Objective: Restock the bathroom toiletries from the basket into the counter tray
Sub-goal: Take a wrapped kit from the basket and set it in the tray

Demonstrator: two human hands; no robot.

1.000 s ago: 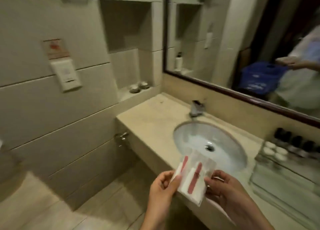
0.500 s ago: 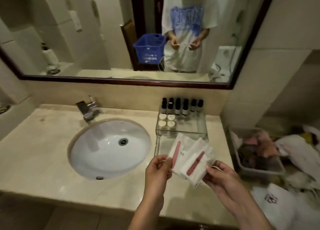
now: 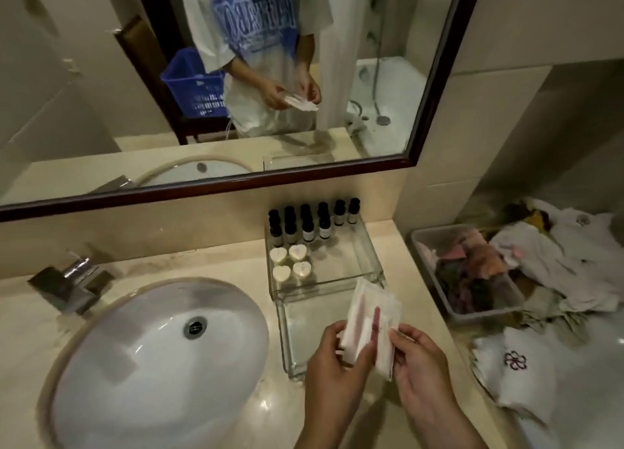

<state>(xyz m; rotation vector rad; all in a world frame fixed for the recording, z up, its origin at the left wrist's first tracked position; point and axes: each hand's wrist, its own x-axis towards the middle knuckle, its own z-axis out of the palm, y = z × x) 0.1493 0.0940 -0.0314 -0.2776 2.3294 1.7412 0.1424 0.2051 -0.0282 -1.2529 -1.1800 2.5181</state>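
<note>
- At 8 o'clock: sink basin (image 3: 162, 357), faucet (image 3: 72, 286) at its 10 o'clock; no part in this step.
- At 11 o'clock, in the mirror only: blue basket (image 3: 192, 84), well apart from the counter.
- At 6 o'clock: left hand (image 3: 332, 357), fingers curled, pinching the left edge of a fanned stack of white toiletry packets (image 3: 371, 327) with red strips.
- Packets held over the right part of the bare front tray (image 3: 297, 334); touching it or not, cannot tell.
- At 12 o'clock of the packets: rear tray (image 3: 344, 263), dark-capped bottles (image 3: 310, 222) along its back, four heart-shaped soaps (image 3: 290, 263) at left, right half bare.
- At 5 o'clock: right hand (image 3: 418, 361), thumb and fingertips pinching the stack's right edge.
- Step, as judged: squaring the packets just before placing. Next: lower flat into the front tray, then loosen both pinches together.
- At 3 o'clock: grey bin (image 3: 435, 280) of mixed cloths, white towels (image 3: 513, 364) beside it.
</note>
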